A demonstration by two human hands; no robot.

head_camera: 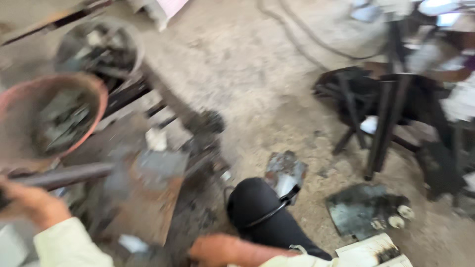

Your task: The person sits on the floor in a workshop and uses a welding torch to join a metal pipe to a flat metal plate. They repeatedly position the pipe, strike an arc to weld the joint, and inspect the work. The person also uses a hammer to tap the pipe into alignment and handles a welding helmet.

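Observation:
The view is blurred by motion. My left hand (29, 201), in a pale sleeve, is closed around a dark metal rod (69, 175) that runs to the right over a rusty work block (143, 198). My right hand (217, 248) rests low near my dark-trousered knee (255, 207); whether it holds anything cannot be told. A grey metal piece (158, 165) lies on the block.
A reddish bowl (96, 91) with dark scraps and a darker round pan (99, 47) stand at the left. A black metal stand (381, 118) is at the right. Flat metal pieces (363, 210) and paper (373, 249) lie on the dusty floor.

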